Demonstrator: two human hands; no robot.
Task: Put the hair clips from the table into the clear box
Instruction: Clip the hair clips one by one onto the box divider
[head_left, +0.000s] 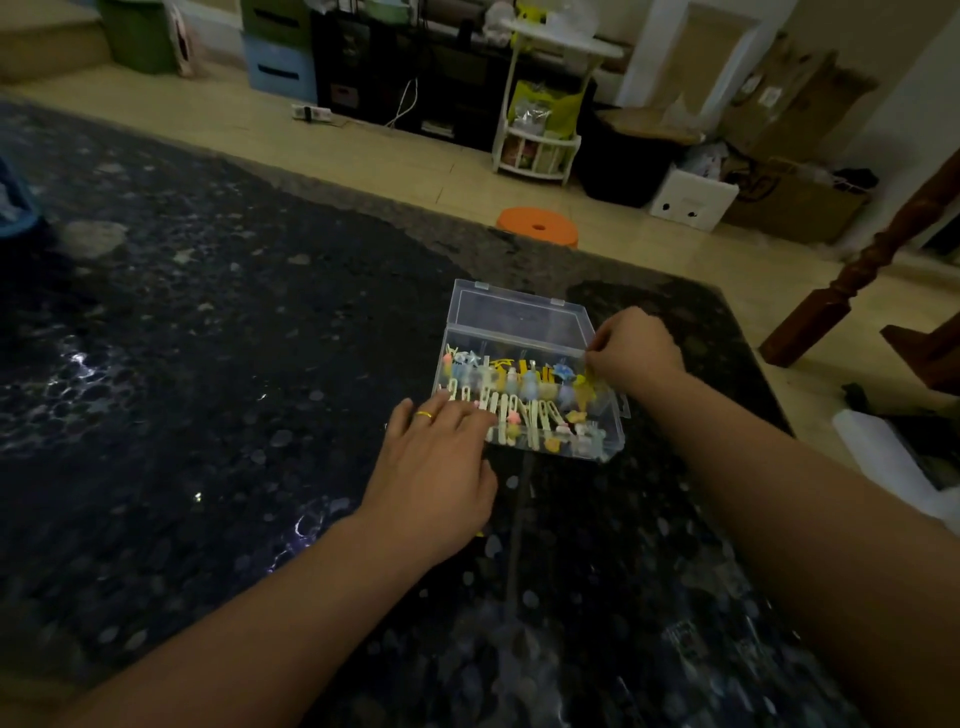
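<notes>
Clear box (519, 322) sits right of frame centre, lid back, hair clips (519, 400) in rows lying near-to-far. Right hand (636, 351) pinches a yellow clip (589, 387) at the right end, directly under its fingertips. Left hand (441, 467) rests fingers flat on the near-left corner.

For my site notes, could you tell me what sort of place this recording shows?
Most likely a lived-in home, perhaps a living or storage room: a dark stone-patterned table on a tiled floor, cardboard boxes against the wall, a small white shelf rack and an orange plastic stool.
</notes>
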